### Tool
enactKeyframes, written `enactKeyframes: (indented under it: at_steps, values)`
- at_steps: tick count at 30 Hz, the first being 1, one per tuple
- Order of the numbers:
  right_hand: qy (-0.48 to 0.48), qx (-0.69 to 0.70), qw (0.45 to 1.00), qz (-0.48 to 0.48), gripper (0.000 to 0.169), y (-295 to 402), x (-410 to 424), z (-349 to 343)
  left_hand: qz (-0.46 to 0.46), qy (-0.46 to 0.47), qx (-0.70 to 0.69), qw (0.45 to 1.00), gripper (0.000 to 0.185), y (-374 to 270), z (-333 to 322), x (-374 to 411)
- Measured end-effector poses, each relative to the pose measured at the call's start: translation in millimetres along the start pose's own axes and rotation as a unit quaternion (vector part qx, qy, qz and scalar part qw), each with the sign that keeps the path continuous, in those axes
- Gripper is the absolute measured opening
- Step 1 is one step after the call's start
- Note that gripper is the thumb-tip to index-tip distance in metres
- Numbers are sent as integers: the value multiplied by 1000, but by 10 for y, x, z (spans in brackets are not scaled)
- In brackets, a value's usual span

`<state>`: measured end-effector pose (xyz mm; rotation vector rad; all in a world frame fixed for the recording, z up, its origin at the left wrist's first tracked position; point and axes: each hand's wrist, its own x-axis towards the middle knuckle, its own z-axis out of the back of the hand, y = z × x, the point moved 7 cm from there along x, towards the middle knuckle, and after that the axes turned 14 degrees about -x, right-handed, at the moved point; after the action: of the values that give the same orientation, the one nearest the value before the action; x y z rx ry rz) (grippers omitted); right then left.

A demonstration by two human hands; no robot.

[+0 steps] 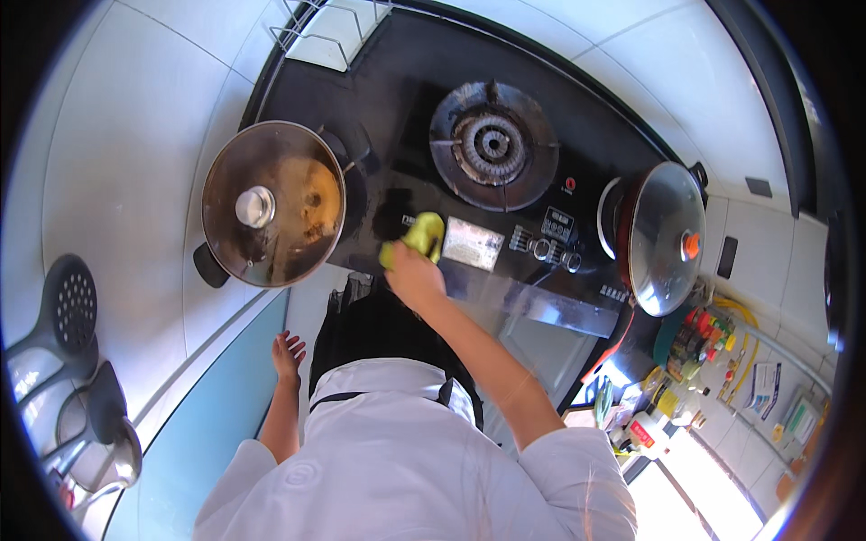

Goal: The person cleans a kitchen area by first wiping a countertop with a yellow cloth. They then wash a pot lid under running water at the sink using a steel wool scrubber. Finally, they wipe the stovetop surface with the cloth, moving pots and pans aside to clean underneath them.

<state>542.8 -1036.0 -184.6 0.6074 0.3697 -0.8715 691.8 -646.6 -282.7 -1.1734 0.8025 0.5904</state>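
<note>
My right hand (414,276) grips a yellow-green cloth (426,233) at the front of the black glass gas cooktop (399,81). The cloth lies just left of a shiny rectangular plate (475,243) on the cooktop, and the control knobs (541,249) are farther right. Beyond it stands a bare gas burner (494,143), greasy and stained around its ring. Low on the left, my left hand (289,353) hangs beside my body, holding nothing, its fingers apart. A pot with a glass lid (270,203) sits on the left of the cooktop; something yellowish-brown shows through the misted lid.
A wok with a glass lid (666,240) stands at the right, its red handle pointing toward me. Utensils (71,304) hang on the left wall. A wire rack (331,34) is at the back left corner. Bottles and jars (697,338) crowd the right counter.
</note>
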Motion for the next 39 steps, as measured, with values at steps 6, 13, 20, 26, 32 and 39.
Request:
enactKeyframes:
  at_steps: [6, 13, 20, 26, 32, 39]
  values:
    - [115, -45, 949, -292, 34, -2177, -2212, -1232, -2, 56, 95, 994, 52, 79, 5, -87]
    - [-193, 37, 944, -265, 43, -1672, -2534, -233, -28, 68, 106, 992, 53, 146, 222, -143]
    - [-376, 52, 925, -10, 50, 48, -702, 773, -18, 16, 54, 998, 54, 368, 756, -321]
    - [-398, -111, 906, 95, 36, 329, 953, 502, 11, -27, 3, 1000, 54, 486, 964, -385]
    - [-448, -225, 853, 143, 47, 219, 1071, 788, 35, -13, 33, 999, 56, 550, 806, -422]
    - [-363, -114, 924, -39, 52, -868, -233, 328, 25, 51, 68, 996, 49, 133, 240, -45]
